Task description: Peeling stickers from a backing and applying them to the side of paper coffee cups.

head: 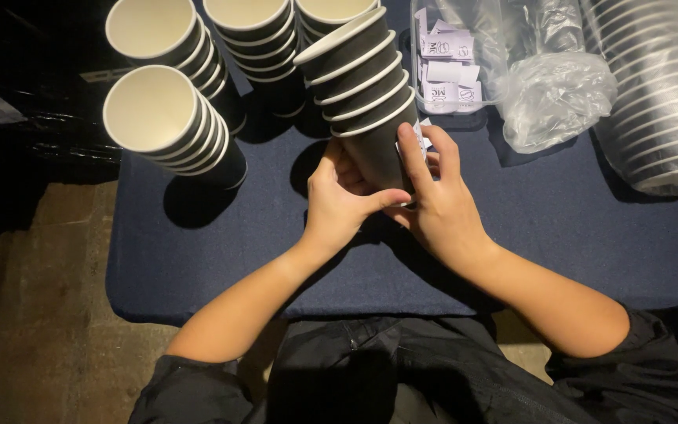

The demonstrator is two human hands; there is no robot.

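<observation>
held stack: tilted stack of black paper cups with white rims and cream insides (361,86), several nested, leaning up and away from the person, base toward both hands
weight: likely light, thin paper walls, mostly air
stiffness: walls probably give if squeezed hard; rolled rims are the stiffer part
surface: matte paper, looks dry, not slippery by my read
fragility: won't shatter, but could dent or crease; nested cups may slide apart if tipped further
best hold: low on the bottom cup's wall, both sides, light pressure; or under a rim
left hand (340,200): curled on the left side of the bottom cup, thumb stretched across toward the right hand, gripping the stack's base
right hand (431,200): wrapped on the right side of the same cup, index finger running up the wall, closed on the stack
small white sticker (424,133): peeking out just past the right hand's fingertips, at the cup wall; can't tell if stuck on or loose
stack vs hands: base between both palms, touching both; rims well beyond the fingertips
other cup stacks (168,118): same black cups, standing left of the left hand and beyond it, apart from it
clear plastic tub of white labels (445,67): just beyond the right hand
plastic-wrapped cup sleeves (653,94): far right of the right hand
counter (221,259): dark blue cloth, beneath both hands
</observation>
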